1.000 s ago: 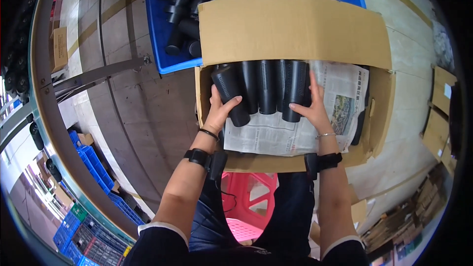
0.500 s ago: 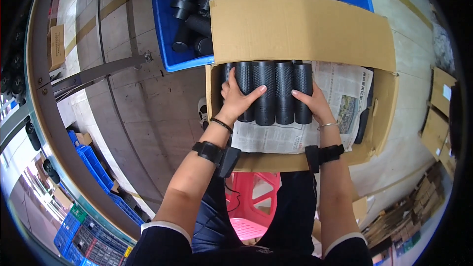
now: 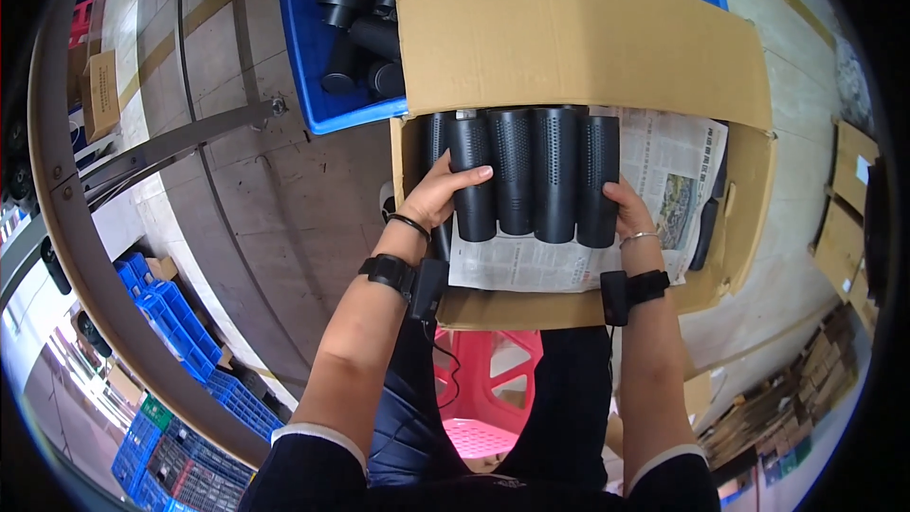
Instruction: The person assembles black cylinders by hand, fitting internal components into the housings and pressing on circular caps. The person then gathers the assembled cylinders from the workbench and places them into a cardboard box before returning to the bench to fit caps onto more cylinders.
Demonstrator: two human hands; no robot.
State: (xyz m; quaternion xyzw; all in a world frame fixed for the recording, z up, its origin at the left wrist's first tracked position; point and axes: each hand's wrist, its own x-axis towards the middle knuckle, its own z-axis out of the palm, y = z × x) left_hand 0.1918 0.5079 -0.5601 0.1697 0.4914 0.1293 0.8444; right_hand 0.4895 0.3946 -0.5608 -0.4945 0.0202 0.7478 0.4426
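Several black perforated tubes [image 3: 513, 161] stand side by side in a row at the left part of an open cardboard box [image 3: 417, 305], over a sheet of newspaper [image 3: 531, 270]. My left hand [image 3: 434, 193] is closed round the row's left tube [image 3: 471, 142], thumb across its front and most fingers hidden at its side. At the other end, my right hand [image 3: 635, 212] grips the right tube [image 3: 598, 166], its thumb on the tube's edge and its fingers mostly out of sight. Another tube [image 3: 437, 137] shows partly behind my left hand.
A raised box flap [image 3: 583, 43] leans toward a blue bin [image 3: 318, 85] heaped with black tubes and parts. Between my legs is a pink plastic stool [image 3: 493, 398]. A metal bar [image 3: 190, 144] runs out from the bench edge at left. Blue crates [image 3: 180, 332] lie beyond it.
My hands have moved farther apart, the left one leftward and the right one rightward. Gaps have opened between the tubes. My left thumb now lies on the row's left tube.
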